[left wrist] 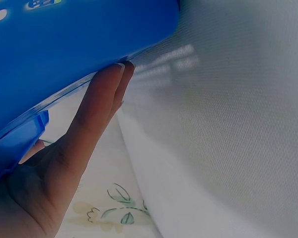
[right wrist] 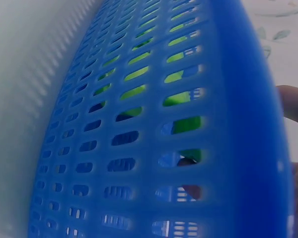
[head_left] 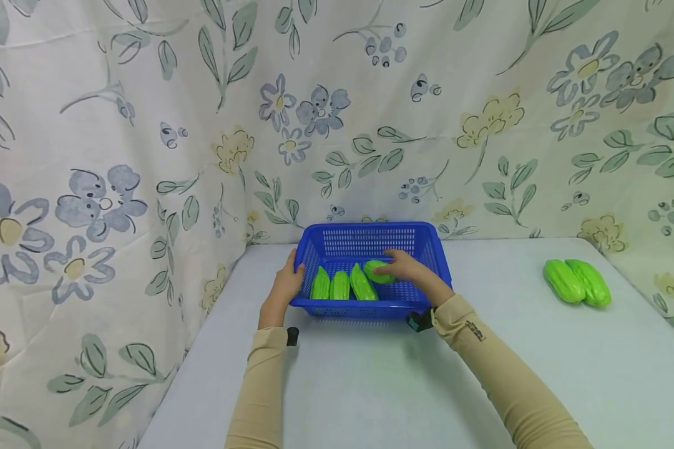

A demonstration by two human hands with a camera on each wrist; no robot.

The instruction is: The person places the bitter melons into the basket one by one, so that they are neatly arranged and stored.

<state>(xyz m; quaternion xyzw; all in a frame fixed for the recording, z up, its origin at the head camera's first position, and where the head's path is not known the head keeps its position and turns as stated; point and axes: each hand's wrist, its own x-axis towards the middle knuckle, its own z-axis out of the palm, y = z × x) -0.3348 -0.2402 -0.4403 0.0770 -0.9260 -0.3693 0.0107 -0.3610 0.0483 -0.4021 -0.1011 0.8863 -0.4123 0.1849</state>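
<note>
A blue slotted plastic basket (head_left: 371, 304) stands on the white table. My left hand (head_left: 288, 282) grips its left side, with long fingers (left wrist: 97, 101) lying against the outer wall in the left wrist view. Inside the basket, my right hand (head_left: 407, 267) holds a bright green ribbed vegetable (head_left: 372, 267), its thumb across the top. Three similar green vegetables (head_left: 339, 285) lie side by side in the basket's left part. Through the slots in the right wrist view, green pieces (right wrist: 134, 92) and a fingertip (right wrist: 187, 162) show; the basket wall hides most of the hand.
Two more lumpy green vegetables (head_left: 577, 282) lie against each other on the right of the white table (head_left: 348, 380). A floral cloth (head_left: 371, 125) hangs behind the table and along its left side. The basket stands near the back edge.
</note>
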